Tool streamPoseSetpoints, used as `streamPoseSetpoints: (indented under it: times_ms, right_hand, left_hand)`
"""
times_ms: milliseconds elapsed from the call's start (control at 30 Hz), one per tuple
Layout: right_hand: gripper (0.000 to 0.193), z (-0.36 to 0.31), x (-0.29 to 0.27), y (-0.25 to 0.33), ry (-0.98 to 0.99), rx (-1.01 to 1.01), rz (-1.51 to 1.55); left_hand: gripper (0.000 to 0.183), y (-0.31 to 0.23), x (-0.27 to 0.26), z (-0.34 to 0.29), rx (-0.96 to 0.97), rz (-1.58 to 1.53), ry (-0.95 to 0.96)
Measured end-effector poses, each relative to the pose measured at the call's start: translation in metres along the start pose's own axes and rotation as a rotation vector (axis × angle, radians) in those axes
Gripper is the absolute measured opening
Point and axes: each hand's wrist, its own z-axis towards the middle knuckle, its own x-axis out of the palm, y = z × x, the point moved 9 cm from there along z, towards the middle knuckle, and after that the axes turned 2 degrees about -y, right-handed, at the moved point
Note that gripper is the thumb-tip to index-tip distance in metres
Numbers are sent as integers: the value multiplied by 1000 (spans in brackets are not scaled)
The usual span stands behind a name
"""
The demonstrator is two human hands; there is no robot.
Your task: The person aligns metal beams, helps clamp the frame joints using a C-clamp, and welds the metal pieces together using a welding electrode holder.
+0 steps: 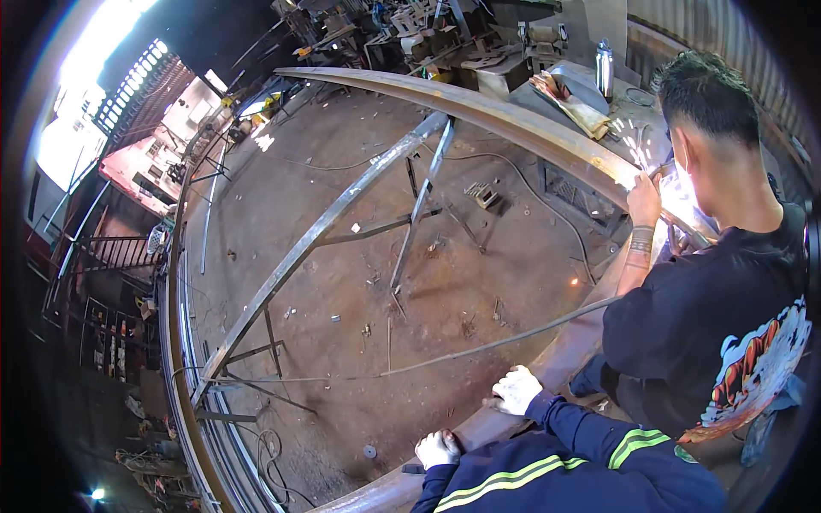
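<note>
My left hand [438, 448] and my right hand [516, 391] look whitish, perhaps gloved, and extend from navy sleeves with reflective stripes. Both rest on a long brown steel beam [564, 355] that curves through the near part of the view. The left fingers are curled down against the beam, next to a small dark piece [413, 468]. Farther right along the same beam, the right fingers bend over its edge. The undersides of both hands are hidden.
Close on my right, a person in a black shirt [676, 316] works at a bright sparking arc [680, 192] on another beam [513, 124]. A metal trestle [299, 248] stands ahead. A cable [496, 346] crosses the littered floor; long steel bars [181, 342] lie left.
</note>
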Motion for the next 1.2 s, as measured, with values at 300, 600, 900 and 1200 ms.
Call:
streamPoseSetpoints:
  times_ms: [300, 600, 900, 1200]
  right_hand:
    - [45, 0, -3, 2, -34, -6, -9]
    - [49, 1, -14, 1, -50, 12, 39]
    - [47, 2, -3, -5, -40, 40, 63]
    - [43, -3, -5, -2, -141, 20, 105]
  left_hand:
    - [35, 0, -2, 0, 21, -56, -30]
    - [28, -1, 2, 1, -6, -26, 53]
    - [32, -4, -1, 2, 34, -22, -2]
    - [37, -3, 1, 0, 63, -38, -21]
